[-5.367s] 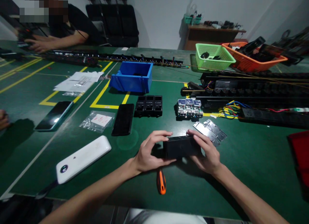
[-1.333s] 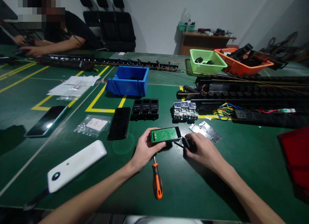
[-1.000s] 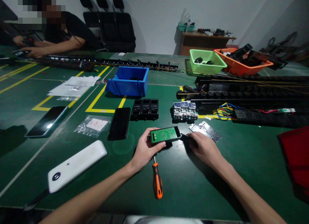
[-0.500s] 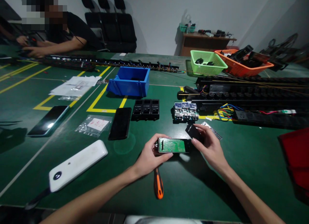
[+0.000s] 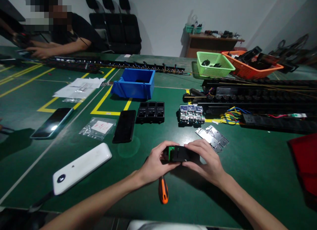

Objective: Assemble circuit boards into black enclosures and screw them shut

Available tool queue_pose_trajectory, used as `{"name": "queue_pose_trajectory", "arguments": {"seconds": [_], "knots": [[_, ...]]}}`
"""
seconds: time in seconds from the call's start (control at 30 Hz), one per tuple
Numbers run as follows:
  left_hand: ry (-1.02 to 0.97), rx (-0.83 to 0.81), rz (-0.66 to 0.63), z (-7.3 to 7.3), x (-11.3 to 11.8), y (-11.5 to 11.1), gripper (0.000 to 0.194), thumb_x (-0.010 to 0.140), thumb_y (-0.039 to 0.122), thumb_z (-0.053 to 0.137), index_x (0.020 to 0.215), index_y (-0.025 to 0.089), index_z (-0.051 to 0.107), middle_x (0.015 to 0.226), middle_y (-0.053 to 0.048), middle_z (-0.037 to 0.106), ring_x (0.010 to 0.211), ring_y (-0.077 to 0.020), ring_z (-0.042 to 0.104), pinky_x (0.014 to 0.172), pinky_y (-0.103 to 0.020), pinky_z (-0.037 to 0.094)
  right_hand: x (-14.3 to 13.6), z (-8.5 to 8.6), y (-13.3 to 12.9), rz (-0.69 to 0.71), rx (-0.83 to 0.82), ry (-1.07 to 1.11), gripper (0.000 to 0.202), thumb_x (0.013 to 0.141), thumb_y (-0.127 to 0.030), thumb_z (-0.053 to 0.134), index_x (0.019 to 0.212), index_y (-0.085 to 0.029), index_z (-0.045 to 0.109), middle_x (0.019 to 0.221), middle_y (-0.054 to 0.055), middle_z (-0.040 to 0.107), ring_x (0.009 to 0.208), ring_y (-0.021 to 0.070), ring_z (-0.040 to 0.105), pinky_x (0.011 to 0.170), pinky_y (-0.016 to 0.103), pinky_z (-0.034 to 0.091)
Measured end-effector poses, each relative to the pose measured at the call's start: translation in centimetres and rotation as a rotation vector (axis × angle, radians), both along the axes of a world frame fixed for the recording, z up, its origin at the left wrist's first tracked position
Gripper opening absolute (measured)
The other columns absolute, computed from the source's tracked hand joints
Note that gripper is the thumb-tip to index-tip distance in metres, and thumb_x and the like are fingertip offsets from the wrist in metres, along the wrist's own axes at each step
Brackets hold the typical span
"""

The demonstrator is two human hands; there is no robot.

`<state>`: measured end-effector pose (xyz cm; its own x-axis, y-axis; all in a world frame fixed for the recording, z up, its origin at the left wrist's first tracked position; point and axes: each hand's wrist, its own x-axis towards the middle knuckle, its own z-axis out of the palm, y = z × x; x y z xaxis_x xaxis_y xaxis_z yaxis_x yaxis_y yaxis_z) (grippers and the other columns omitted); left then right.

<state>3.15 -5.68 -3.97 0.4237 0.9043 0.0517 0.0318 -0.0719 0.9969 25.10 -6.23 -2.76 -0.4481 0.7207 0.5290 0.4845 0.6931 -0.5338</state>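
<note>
My left hand (image 5: pixel 153 162) grips the left end of a small black housing, where a strip of green circuit board (image 5: pixel 171 153) shows. Over the rest of the board lies a black cover (image 5: pixel 182 154), pinched along its edges by my right hand (image 5: pixel 209 160). Whether the cover is seated or only resting there, I cannot tell. An orange-and-black screwdriver handle (image 5: pixel 163 192) lies below my left hand, its front end hidden. Just beyond my right hand are thin flat panels (image 5: pixel 208 135). Farther back stand a row of circuit boards (image 5: pixel 190 115) and a black three-part housing (image 5: pixel 150 112).
Left of my hands lie a black phone (image 5: pixel 124 126), a plastic bag (image 5: pixel 97 127), a white device (image 5: pixel 81 169) and another phone (image 5: pixel 52 122). A blue bin (image 5: pixel 133 86), green basket (image 5: pixel 214 66) and orange basket (image 5: pixel 250 66) stand behind. A person (image 5: pixel 79 32) sits far left.
My right hand has brought the black cover left and down onto the circuit board, hiding most of it. The flat panels behind that hand now show more fully.
</note>
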Motion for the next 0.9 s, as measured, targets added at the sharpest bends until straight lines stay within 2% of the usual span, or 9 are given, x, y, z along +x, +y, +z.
{"name": "queue_pose_trajectory", "arguments": {"seconds": [0.23,0.53,0.9], "knots": [[-0.002,0.011,-0.022,0.09,0.02,-0.12,0.044,0.076,0.025,0.074,0.118,0.024,0.058,0.120,-0.008,0.060,0.112,-0.0242,0.059,0.087,-0.029,0.054,-0.11,-0.77,0.08,0.003,0.003,-0.054,0.056,0.082,-0.032,0.073,0.133,-0.027,0.052,0.110,0.011,0.062,0.096,0.0258,0.058,0.079,0.043,0.051],[-0.027,-0.005,-0.077,-0.18,-0.28,-0.17,0.044,0.081,0.024,0.069,0.123,0.024,0.054,0.124,-0.008,0.057,0.109,-0.0227,0.060,0.087,-0.029,0.055,-0.18,-0.88,-0.08,-0.026,0.019,-0.044,0.055,0.082,-0.030,0.073,0.133,-0.026,0.053,0.108,0.010,0.063,0.097,0.0257,0.056,0.082,0.044,0.050],[-0.091,-0.033,-0.084,-0.65,-0.30,-0.03,0.047,0.078,0.025,0.074,0.122,0.023,0.056,0.125,-0.008,0.056,0.113,-0.0229,0.059,0.090,-0.030,0.053,-0.31,-0.64,-0.06,-0.012,0.105,0.025,0.049,0.077,-0.024,0.078,0.123,-0.018,0.060,0.106,0.011,0.069,0.094,0.0249,0.054,0.080,0.042,0.048]]}}
